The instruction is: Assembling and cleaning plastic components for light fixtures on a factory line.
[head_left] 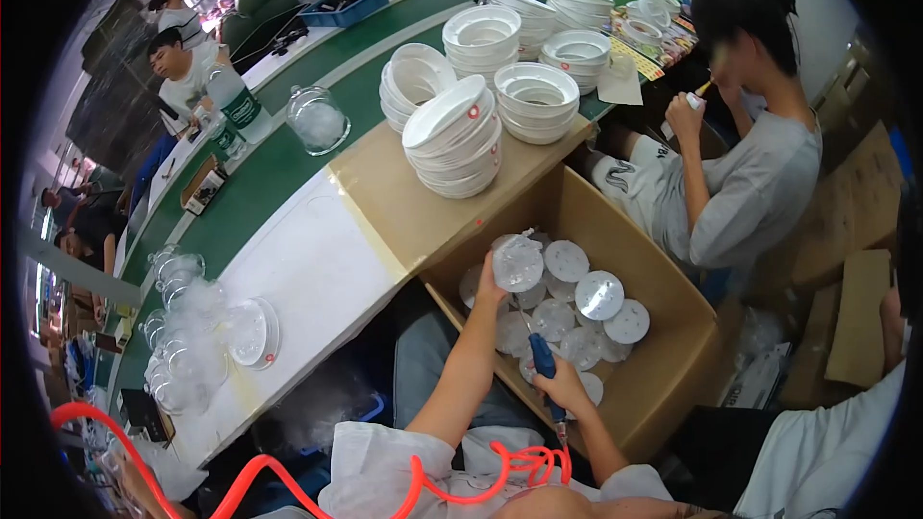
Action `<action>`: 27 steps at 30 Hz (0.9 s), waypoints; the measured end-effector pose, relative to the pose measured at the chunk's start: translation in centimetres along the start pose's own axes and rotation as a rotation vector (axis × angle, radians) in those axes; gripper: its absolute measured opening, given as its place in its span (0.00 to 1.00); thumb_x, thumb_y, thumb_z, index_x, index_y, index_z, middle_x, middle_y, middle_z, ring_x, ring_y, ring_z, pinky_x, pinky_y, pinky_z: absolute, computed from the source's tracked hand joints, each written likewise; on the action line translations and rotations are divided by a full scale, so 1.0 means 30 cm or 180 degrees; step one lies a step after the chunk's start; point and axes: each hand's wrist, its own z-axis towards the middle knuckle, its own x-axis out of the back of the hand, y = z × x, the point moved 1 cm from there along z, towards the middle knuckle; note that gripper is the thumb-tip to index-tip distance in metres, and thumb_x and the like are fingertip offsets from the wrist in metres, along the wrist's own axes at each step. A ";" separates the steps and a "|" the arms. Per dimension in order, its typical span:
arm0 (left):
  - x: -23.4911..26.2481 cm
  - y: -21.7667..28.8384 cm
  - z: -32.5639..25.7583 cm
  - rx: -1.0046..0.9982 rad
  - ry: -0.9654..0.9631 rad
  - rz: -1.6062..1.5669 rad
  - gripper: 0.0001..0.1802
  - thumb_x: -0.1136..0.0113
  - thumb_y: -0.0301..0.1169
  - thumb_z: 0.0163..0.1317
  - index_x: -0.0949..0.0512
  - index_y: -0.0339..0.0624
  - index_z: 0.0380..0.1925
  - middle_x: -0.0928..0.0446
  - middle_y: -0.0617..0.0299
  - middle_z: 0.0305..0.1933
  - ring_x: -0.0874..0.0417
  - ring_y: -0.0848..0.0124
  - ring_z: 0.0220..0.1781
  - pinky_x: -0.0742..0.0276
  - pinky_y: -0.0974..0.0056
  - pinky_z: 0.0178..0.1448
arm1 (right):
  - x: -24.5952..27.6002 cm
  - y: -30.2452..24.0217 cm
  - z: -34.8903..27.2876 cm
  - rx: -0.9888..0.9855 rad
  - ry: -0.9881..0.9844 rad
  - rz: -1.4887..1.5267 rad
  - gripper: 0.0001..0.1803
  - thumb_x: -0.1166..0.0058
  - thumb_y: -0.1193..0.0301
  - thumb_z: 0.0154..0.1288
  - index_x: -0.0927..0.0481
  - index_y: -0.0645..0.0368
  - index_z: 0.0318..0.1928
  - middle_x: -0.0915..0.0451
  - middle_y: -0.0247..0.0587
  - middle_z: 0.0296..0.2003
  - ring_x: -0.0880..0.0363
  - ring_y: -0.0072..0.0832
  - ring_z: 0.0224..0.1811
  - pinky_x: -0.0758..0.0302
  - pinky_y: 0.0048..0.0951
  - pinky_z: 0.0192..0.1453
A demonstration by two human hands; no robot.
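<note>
My left hand (489, 281) is closed on the edge of a round, clear-and-white plastic piece (518, 266) over an open cardboard box (663, 402). In my right hand (565, 388) is a blue pneumatic screwdriver (542, 358), its thin shaft pointing up toward that piece. I cannot tell whether the tip touches it. A red coiled air hose (423, 481) runs from the tool's lower end across my lap to the left. Below my hands, several similar round pieces (600, 295) lie loosely heaped in the box.
Stacks of white plastic rings (452, 149) stand on a cardboard sheet (380, 197) on the bench. Clear domes (178, 279) and a stacked white disc (252, 332) sit at left, near water bottles (236, 101). A co-worker (750, 173) sits close at the right.
</note>
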 end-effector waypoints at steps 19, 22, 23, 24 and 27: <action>-0.019 0.001 -0.010 -0.0311 0.0627 -0.0121 0.27 0.61 0.51 0.63 0.28 0.43 0.51 0.27 0.54 0.53 0.28 0.54 0.55 0.35 0.49 0.62 | 0.064 -0.002 -0.026 -0.0383 0.0448 0.0080 0.13 0.48 0.72 0.49 0.25 0.63 0.37 0.26 0.37 0.17 0.27 0.24 0.15 0.31 0.26 0.21; 0.008 0.004 0.000 -0.0325 0.0476 -0.0073 0.27 0.60 0.51 0.63 0.28 0.44 0.51 0.27 0.55 0.53 0.28 0.55 0.55 0.35 0.50 0.62 | 0.065 0.007 -0.019 -0.0222 0.0484 0.0008 0.14 0.48 0.72 0.49 0.26 0.64 0.38 0.26 0.38 0.16 0.26 0.24 0.15 0.31 0.27 0.21; 0.022 0.012 0.000 -0.0290 0.0230 -0.0150 0.27 0.59 0.51 0.63 0.28 0.44 0.51 0.26 0.56 0.53 0.28 0.55 0.55 0.35 0.50 0.62 | 0.072 0.025 -0.008 -0.0230 0.0522 0.0230 0.14 0.48 0.72 0.49 0.26 0.65 0.38 0.26 0.39 0.16 0.26 0.25 0.16 0.30 0.27 0.22; -0.005 -0.024 0.006 -0.0268 0.0025 -0.0029 0.27 0.60 0.51 0.63 0.28 0.44 0.51 0.27 0.56 0.53 0.28 0.55 0.55 0.35 0.50 0.62 | 0.096 0.051 0.001 -0.0273 0.0599 0.0144 0.14 0.48 0.72 0.49 0.25 0.65 0.38 0.26 0.39 0.16 0.26 0.25 0.15 0.30 0.28 0.22; 0.018 0.000 0.025 -0.0273 0.0478 -0.0098 0.27 0.62 0.51 0.63 0.28 0.44 0.50 0.26 0.56 0.53 0.27 0.56 0.55 0.35 0.49 0.61 | 0.042 0.040 -0.011 -0.0111 0.0430 -0.0148 0.15 0.49 0.70 0.49 0.25 0.62 0.38 0.25 0.40 0.17 0.25 0.26 0.16 0.30 0.29 0.24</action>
